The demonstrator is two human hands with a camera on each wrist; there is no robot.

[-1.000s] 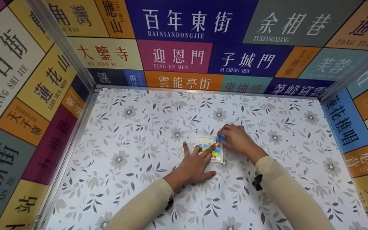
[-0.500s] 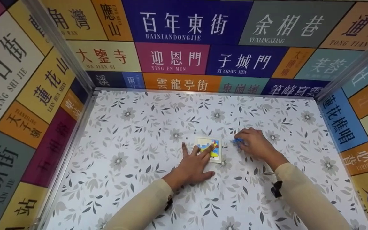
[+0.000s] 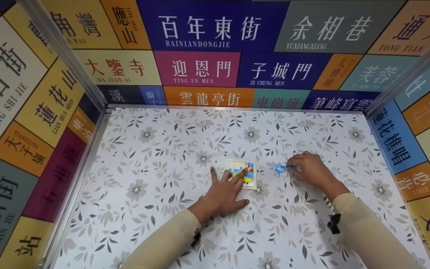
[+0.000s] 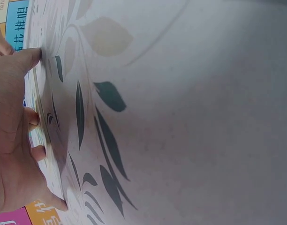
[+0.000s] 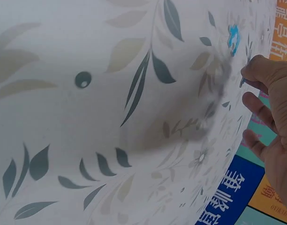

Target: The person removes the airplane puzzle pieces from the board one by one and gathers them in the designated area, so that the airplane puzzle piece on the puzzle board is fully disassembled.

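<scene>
The left hand (image 3: 224,190) is spread, holding nothing; one finger lies across the small wooden puzzle board (image 3: 237,165), another reaches its left border, and the thumb and an outer finger stretch over the tabletop (image 3: 185,142) beside it. The right hand (image 3: 310,168) is bent at the fingertips, thumb and forefinger pinching a narrow darker blue puzzle piece (image 3: 292,167), seen nearly edge-on and partly hidden.

Just beyond those fingertips, towards the board, a light blue puzzle piece (image 3: 279,169) lies on the tabletop; the right wrist view shows it apart from the thumb. From above, the two blue pieces look close together, and whether they touch cannot be told.

The board lies flat about midway between the left and right edges of the tabletop, well in from the far edge, with yellow, red and blue pieces in its pale frame. Both blue pieces are outside it, on the side facing the tabletop's right edge.

Farther out come the beige left sleeve (image 3: 166,239) and beige right sleeve (image 3: 371,228), each with a black object at the cuff. Grey flowers and leaves pattern the tabletop. A back panel (image 3: 196,69) of coloured place-name signs rises along the far edge.
</scene>
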